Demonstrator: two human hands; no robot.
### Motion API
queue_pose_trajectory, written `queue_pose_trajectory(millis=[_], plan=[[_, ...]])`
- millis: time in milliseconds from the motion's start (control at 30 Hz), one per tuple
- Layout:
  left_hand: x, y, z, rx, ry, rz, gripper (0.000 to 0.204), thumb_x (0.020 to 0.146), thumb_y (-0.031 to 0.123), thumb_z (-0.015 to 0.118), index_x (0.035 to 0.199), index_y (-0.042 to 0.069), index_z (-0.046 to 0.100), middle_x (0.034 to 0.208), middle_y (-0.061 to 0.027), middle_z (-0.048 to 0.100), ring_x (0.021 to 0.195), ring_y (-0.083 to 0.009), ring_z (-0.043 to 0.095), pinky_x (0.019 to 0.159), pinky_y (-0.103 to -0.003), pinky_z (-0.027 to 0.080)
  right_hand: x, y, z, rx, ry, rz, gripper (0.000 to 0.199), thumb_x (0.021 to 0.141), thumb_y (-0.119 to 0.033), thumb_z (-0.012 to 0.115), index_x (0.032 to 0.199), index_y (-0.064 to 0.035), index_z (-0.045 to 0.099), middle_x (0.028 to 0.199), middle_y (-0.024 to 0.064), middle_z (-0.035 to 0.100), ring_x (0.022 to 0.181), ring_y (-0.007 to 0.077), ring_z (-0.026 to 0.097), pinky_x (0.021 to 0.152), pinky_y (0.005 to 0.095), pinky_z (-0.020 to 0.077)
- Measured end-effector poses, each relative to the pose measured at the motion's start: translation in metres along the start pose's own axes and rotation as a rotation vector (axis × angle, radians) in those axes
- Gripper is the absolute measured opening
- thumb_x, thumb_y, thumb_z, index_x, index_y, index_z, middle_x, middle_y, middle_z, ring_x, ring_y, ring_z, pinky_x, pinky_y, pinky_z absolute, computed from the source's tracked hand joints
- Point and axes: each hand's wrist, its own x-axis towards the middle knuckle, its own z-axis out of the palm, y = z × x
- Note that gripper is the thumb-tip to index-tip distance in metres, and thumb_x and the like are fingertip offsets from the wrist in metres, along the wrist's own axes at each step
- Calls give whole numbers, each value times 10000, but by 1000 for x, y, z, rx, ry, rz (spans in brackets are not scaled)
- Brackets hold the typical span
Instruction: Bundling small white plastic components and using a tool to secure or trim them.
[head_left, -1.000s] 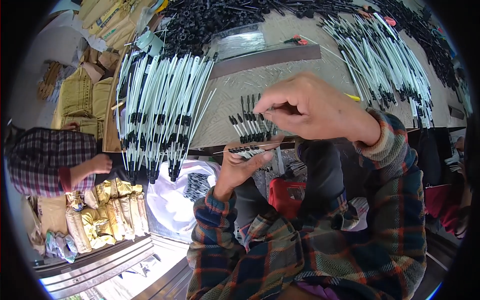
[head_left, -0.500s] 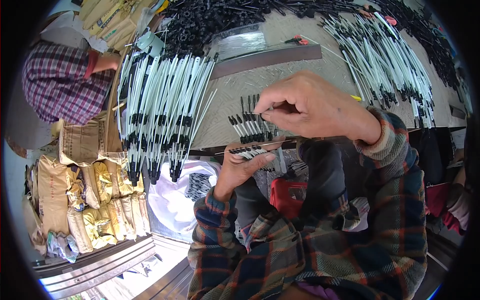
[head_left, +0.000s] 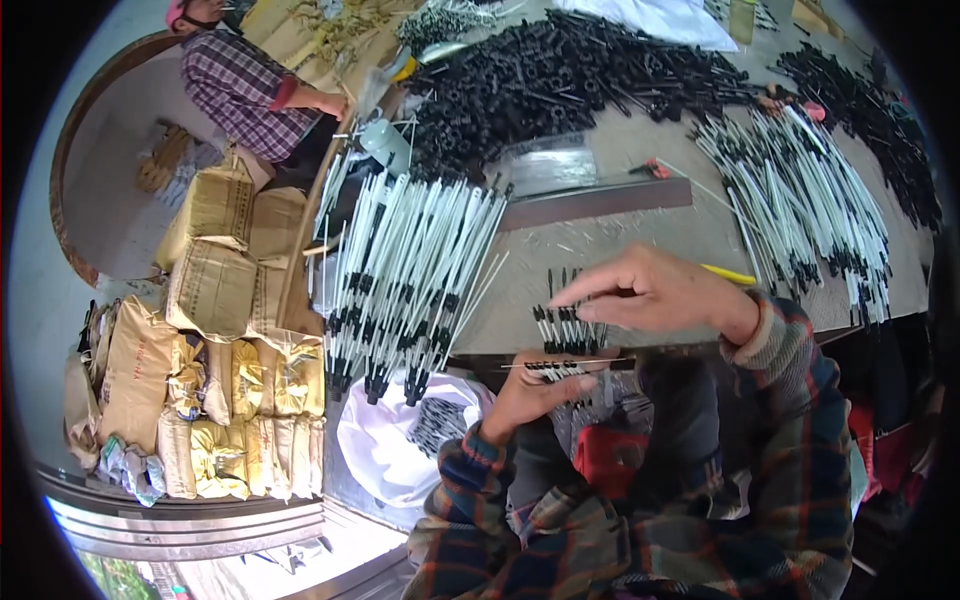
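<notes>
At the table's near edge, my left hand is closed round a row of small black-and-white plastic rods, the thumb pressed over them. A thin straight wire runs across the black ends of this row. Just beyond stands another row of black-and-white rods with dark tips pointing away from me. My right hand hovers over its right part, fingers stretched to the left and apart from the thumb. Its fingertips are close to the dark tips, and I cannot see anything held in them.
Bundles of white rods with black fittings lie left and right. A heap of black parts covers the far side, behind a dark metal bar. A white bag stands below, cartons to the left. Another person is farther off.
The whole view has shifted, so the table appears lower and further right. My right fingers, pinched at a rod tip before, are now straighter. The left hand keeps its rods.
</notes>
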Motion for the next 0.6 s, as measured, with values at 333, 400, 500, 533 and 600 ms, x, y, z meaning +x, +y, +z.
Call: queue_pose_trajectory(millis=[333,400,500,533,600], plan=[[7,2,-11,-66,19,64,238,794,38,624,1026,-14,625,1007,-76,638,901,-97,554,789,-254,454,16,-10,-1,-111,40,-116,214,822,-100,561,1017,-22,606,618,92,551,484,84,355,444,266,300],[8,2,-11,-35,-2,96,243,786,31,628,1025,-13,624,1026,-101,631,927,-112,562,814,-259,450,14,-10,3,-37,93,-81,195,816,-99,571,985,-10,607,637,90,558,491,73,373,451,258,307],[9,9,-10,23,-50,82,243,785,30,627,1023,-16,622,1044,-125,622,964,-132,562,843,-271,446,14,1,9,46,146,-179,195,802,-82,576,979,-6,606,615,78,540,494,60,395,447,252,304],[8,8,-10,19,-46,78,243,785,30,627,1023,-16,622,1044,-125,622,964,-132,562,843,-271,446,13,1,9,50,142,-177,195,802,-82,576,979,-6,606,615,78,540,494,60,395,447,252,304],[8,5,-10,-9,-62,91,240,788,34,624,1022,-17,622,1059,-136,614,987,-151,561,859,-276,442,10,-4,5,-45,98,-136,182,793,-64,572,962,-3,606,586,56,520,491,62,412,444,251,307]])
